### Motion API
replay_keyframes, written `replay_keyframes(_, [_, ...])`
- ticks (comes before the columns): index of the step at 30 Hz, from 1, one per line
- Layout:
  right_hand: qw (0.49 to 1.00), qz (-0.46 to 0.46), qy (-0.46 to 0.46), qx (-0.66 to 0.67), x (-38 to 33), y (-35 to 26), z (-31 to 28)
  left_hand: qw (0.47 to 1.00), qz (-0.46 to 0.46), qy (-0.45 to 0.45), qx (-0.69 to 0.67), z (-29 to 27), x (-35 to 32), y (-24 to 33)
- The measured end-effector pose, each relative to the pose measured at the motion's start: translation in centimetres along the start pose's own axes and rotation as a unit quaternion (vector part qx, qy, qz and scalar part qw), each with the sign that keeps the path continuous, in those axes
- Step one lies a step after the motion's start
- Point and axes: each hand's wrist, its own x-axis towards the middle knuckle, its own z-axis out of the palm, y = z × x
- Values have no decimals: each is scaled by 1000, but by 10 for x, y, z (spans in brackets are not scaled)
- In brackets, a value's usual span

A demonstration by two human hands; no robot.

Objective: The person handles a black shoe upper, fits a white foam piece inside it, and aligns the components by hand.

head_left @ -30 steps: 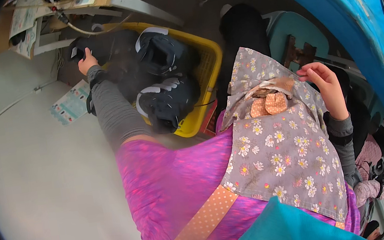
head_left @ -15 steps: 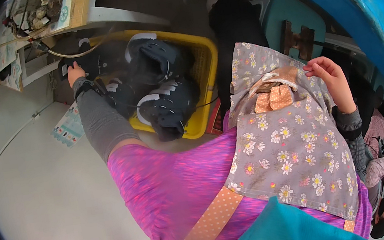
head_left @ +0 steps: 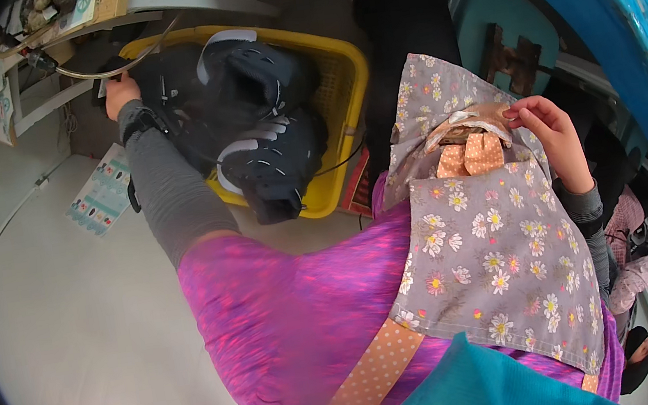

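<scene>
My left hand (head_left: 121,92) reaches far out to the upper left, its fingers curled on something dark at the rim of a yellow basket (head_left: 343,92); what it grips is hidden. The basket holds black padded pieces with white and grey trim (head_left: 264,132). My right hand (head_left: 551,139) pinches the top edge of a grey flowered apron pocket (head_left: 497,253), beside small orange dotted tabs (head_left: 473,155). The apron lies over my pink patterned clothing (head_left: 298,314).
A pale floor (head_left: 70,338) spreads to the left with a printed paper sheet (head_left: 101,192) on it. A bench with papers and a cable (head_left: 69,39) stands at the upper left. A teal chair (head_left: 505,19) and a blue tarp (head_left: 603,6) are on the right.
The view has swung so the basket sits higher and nearer the middle. My left hand has stretched further toward the basket's far left rim. My right hand stays on the apron pocket.
</scene>
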Motion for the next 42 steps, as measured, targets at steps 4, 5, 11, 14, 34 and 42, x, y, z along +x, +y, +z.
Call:
replay_keyframes(4, [1000, -7, -1, 0, 0, 6, -2, 984, 170, 35, -47, -12, -31, -29])
replay_keyframes(5, [1000, -8, 0, 3, 0, 6, -4, 977, 206, 4, -61, -23, -37, -43])
replay_keyframes(11, [1000, -5, 8, 23, 2, 10, -11, 971, 234, 3, 49, -45, -76, -60])
replay_keyframes(14, [1000, -14, -9, 9, 6, 15, -5, 973, 206, 91, 44, -34, -105, -36])
replay_keyframes(34, [997, 27, 7, -66, -9, 3, 0, 979, 86, -97, 157, -21, 25, -23])
replay_keyframes(42, [999, -14, 9, -50, 0, -6, 19, 992, 5, 47, 113, 3, -57, 11])
